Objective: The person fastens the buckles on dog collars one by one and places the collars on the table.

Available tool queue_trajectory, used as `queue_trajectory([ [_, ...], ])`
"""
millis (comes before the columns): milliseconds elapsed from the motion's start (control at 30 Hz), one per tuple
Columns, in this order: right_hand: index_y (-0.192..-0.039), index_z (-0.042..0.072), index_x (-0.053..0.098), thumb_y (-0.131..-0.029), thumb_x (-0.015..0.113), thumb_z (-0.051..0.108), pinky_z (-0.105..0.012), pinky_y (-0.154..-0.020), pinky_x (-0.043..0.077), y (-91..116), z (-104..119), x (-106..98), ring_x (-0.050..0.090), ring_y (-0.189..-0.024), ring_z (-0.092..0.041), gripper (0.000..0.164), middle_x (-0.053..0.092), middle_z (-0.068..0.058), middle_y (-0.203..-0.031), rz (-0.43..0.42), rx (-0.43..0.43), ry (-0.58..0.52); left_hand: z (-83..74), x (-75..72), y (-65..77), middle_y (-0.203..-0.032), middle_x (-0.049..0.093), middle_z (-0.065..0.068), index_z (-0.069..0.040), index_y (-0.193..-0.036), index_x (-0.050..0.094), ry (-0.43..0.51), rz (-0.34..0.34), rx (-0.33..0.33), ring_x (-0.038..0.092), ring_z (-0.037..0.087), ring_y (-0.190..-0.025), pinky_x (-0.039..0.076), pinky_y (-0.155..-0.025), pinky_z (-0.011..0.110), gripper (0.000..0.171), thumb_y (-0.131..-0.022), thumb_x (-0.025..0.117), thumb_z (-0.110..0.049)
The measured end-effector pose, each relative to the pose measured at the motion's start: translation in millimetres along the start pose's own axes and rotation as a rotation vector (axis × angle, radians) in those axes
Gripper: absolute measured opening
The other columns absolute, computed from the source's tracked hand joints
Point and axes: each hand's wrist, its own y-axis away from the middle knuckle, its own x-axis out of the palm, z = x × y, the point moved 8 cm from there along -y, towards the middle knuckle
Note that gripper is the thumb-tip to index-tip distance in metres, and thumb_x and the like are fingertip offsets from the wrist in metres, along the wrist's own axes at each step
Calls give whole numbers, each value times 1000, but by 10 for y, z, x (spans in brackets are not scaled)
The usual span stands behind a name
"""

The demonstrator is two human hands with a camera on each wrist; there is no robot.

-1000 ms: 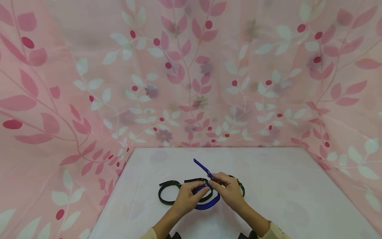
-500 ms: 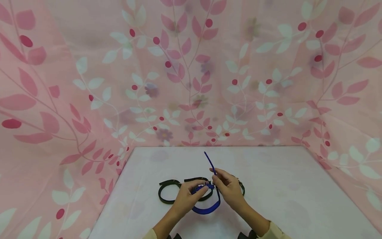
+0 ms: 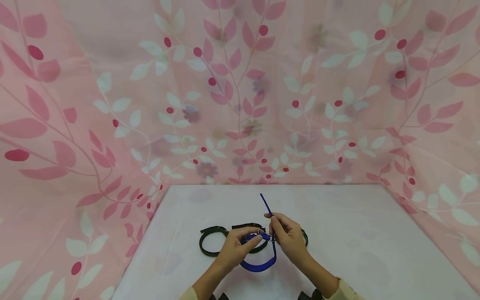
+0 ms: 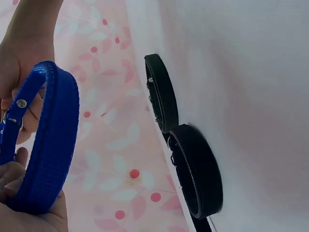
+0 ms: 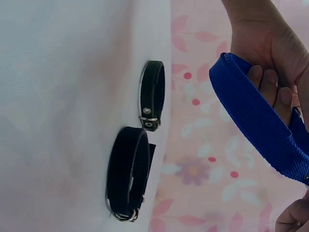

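Note:
A blue pet collar (image 3: 258, 267) with a metal buckle is held up over the table in both hands, its loop hanging below them. My left hand (image 3: 237, 246) pinches the collar beside the buckle between thumb and fingers. My right hand (image 3: 289, 238) pinches the strap on the other side of the buckle, and the strap's free end (image 3: 266, 204) sticks up above the fingers. Close up in the left wrist view, the wide padded band (image 4: 58, 140) curves past an eyelet and the metal fittings. In the right wrist view the left hand's fingers (image 5: 268, 87) show inside the loop.
Behind the hands, dark collars lie on the white table (image 3: 348, 233): one dark collar (image 3: 201, 245) at left, another dark collar (image 3: 245, 226) in the middle, partly covered, and a third dark collar (image 3: 305, 238) mostly behind the right hand. A pink floral curtain (image 3: 240, 83) surrounds the table.
The strap's free end has swung from leaning left to more upright, with the right hand's grip shifting along it. The loop hangs slightly lower. The left hand keeps its hold.

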Motion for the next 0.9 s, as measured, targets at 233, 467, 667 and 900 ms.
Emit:
queue_trajectory([
  [233, -123, 3, 62, -104, 49, 12, -24, -41, 38, 9, 7, -4, 42, -50, -7, 25, 60, -19, -73, -13, -22, 37, 28, 9, 17, -116, 72, 0, -18, -115, 73, -7, -6, -7, 64, 16, -112, 49, -93, 23, 22, -95, 67, -27],
  [467, -119, -2, 60, -106, 43, 10, -24, -39, 40, -1, 24, 24, 44, -46, -16, 25, 59, -22, -79, 53, -28, -24, 52, -39, 24, -113, 73, 7, -12, -114, 73, 91, -32, -21, 67, 22, -108, 51, -90, 23, 22, -94, 68, -21],
  [667, -113, -5, 64, -105, 45, 8, -22, -38, 37, 8, 33, 51, 38, -45, -13, 24, 55, -18, -71, 67, -28, -44, 65, -16, 40, -113, 72, 12, -7, -113, 72, 156, -29, -28, 67, 25, -106, 52, -90, 25, 22, -94, 68, -17],
  [900, -124, 1, 63, -102, 52, 9, -22, -38, 38, 15, 11, 16, 43, -46, -7, 25, 59, -18, -72, 3, -15, 14, 86, -5, 61, -113, 72, 11, -11, -112, 73, 127, -46, -35, 67, 23, -105, 52, -89, 25, 22, -93, 69, -19],
])
